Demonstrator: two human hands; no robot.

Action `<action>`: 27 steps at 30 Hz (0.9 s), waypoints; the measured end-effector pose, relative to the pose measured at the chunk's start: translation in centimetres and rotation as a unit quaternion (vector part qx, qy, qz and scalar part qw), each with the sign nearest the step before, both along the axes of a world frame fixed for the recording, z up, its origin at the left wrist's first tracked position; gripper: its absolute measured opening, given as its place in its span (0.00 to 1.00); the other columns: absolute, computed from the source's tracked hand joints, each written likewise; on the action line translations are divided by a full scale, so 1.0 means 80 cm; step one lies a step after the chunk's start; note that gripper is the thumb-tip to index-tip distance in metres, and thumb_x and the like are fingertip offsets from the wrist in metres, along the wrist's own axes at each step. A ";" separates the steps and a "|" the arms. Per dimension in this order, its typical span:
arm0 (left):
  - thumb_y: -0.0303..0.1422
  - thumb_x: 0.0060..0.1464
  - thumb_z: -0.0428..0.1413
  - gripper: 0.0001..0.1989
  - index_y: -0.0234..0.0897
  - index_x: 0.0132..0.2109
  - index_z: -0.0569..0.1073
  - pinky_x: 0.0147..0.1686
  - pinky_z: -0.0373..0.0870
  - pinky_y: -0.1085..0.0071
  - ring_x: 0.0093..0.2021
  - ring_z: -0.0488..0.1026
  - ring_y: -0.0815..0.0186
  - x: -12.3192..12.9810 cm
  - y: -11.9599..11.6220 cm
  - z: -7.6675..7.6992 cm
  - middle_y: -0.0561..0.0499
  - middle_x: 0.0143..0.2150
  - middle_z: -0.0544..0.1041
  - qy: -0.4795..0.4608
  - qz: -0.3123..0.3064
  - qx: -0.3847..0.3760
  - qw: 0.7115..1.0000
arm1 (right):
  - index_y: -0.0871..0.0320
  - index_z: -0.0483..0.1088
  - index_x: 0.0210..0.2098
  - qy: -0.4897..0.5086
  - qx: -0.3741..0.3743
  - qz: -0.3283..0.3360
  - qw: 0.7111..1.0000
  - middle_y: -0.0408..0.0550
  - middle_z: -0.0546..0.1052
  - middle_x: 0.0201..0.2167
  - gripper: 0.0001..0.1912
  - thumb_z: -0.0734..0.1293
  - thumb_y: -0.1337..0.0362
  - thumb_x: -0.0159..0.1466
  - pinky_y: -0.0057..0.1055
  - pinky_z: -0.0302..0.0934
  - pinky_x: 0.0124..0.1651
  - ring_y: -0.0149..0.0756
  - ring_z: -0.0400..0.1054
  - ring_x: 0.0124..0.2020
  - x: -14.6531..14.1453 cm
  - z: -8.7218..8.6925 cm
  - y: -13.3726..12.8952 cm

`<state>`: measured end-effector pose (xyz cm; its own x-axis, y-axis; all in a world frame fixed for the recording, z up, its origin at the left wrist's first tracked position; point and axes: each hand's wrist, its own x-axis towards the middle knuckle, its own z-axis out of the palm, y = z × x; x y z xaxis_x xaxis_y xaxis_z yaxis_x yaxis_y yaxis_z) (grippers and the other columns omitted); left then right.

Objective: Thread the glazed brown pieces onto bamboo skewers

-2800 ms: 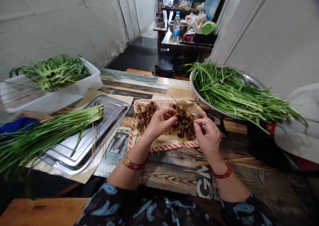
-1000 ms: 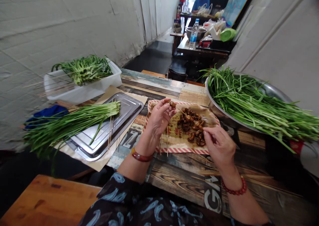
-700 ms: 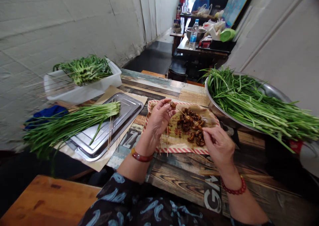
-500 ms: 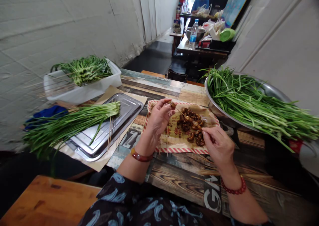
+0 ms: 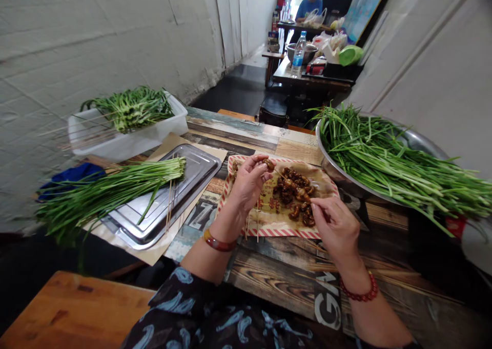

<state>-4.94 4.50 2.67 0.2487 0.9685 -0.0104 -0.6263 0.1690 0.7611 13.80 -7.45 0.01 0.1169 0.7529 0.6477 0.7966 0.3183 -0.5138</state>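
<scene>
My left hand (image 5: pixel 251 181) pinches a glossy brown morsel (image 5: pixel 268 164) between thumb and fingers above a paper-lined tray with a red-striped rim (image 5: pixel 284 232). From that morsel a thin wooden skewer (image 5: pixel 280 173) slants down to the right. My right hand (image 5: pixel 333 225) is closed, fingertips together, at the skewer's other end. Beneath the skewer lies a pile of similar dark brown, saucy pieces (image 5: pixel 295 213); their exact kind is unclear. A couple of skewers (image 5: pixel 258 226) lean over the tray's near rim, beside my left wrist.
To the right, a large metal bowl (image 5: pixel 326 160) overflows with green chives (image 5: pixel 388 159). On the left, more chives (image 5: pixel 126 187) lie across a metal lid (image 5: pixel 196 167), behind which stands a white tub (image 5: pixel 148 143) with skewered greens. A person (image 5: pixel 310 4) is at a far table.
Both hands have stayed almost where they were. The morsel in my left hand has shifted slightly to the right and down, and a bit more skewer shows beside it.
</scene>
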 end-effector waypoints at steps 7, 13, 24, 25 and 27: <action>0.29 0.44 0.64 0.14 0.34 0.40 0.74 0.33 0.67 0.76 0.35 0.71 0.71 0.009 -0.009 0.002 0.51 0.35 0.75 0.022 -0.008 0.019 1.000 | 0.56 0.74 0.37 0.053 -0.021 0.007 0.998 0.44 0.76 0.31 0.05 0.66 0.69 0.64 0.29 0.66 0.38 0.31 0.70 0.32 -0.004 -0.003 0.002; 0.33 0.45 0.66 0.20 0.35 0.46 0.73 0.35 0.69 0.74 0.35 0.73 0.71 0.010 -0.009 0.002 0.49 0.39 0.78 -0.011 -0.018 0.001 1.000 | 0.56 0.74 0.37 0.055 -0.016 0.005 0.998 0.44 0.75 0.32 0.05 0.66 0.69 0.64 0.30 0.66 0.39 0.31 0.69 0.33 -0.008 -0.003 0.001; 0.36 0.42 0.69 0.17 0.33 0.38 0.77 0.38 0.70 0.74 0.39 0.76 0.68 0.009 -0.009 -0.004 0.47 0.38 0.80 -0.001 -0.021 -0.018 1.000 | 0.55 0.74 0.37 0.045 -0.010 0.000 0.999 0.44 0.76 0.32 0.05 0.65 0.67 0.65 0.30 0.65 0.38 0.32 0.70 0.33 -0.007 -0.009 0.001; 0.36 0.41 0.69 0.16 0.33 0.38 0.77 0.39 0.70 0.74 0.38 0.76 0.68 0.010 -0.009 -0.005 0.48 0.37 0.80 -0.003 -0.016 -0.022 1.000 | 0.55 0.74 0.37 0.050 -0.017 0.000 0.999 0.44 0.76 0.32 0.05 0.65 0.66 0.65 0.31 0.65 0.38 0.33 0.69 0.33 -0.008 -0.010 0.000; 0.35 0.41 0.69 0.16 0.34 0.37 0.76 0.39 0.70 0.73 0.38 0.76 0.68 0.011 -0.010 -0.005 0.48 0.37 0.80 -0.009 -0.009 -0.026 1.000 | 0.55 0.74 0.36 0.066 -0.035 -0.002 0.997 0.44 0.76 0.31 0.05 0.64 0.65 0.66 0.31 0.64 0.38 0.33 0.69 0.33 -0.009 -0.012 0.000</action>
